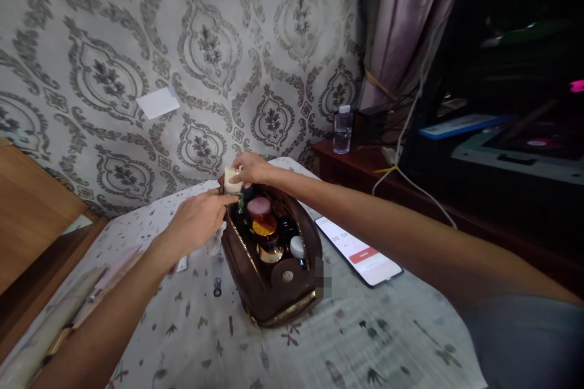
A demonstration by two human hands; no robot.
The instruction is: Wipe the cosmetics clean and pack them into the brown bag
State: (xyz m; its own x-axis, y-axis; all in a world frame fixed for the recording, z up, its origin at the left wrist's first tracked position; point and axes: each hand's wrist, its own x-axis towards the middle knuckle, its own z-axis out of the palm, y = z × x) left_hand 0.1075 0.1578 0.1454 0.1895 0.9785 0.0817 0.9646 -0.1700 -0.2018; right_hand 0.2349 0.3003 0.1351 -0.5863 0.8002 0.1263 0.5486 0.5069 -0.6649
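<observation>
An unzipped brown bag [246,279] sits on the patterned cloth [255,358]. Inside it are several containers, among them a pink-topped one [259,206], an amber-lidded jar [264,226] and a white-lidded one [297,247]. At the bag's far end my right hand [252,169] has its fingers closed around a cream-coloured item [232,180]. My left hand [198,222] is at the bag's left rim, its index finger stretched toward a small green item [241,202]; its other fingers are partly hidden.
A phone [360,252] with a lit timer lies right of the bag, under my right forearm. Farther back, a clear bottle [342,129] stands on a dark red surface [326,149] beside a white cable [417,100]. Long items lie at the left.
</observation>
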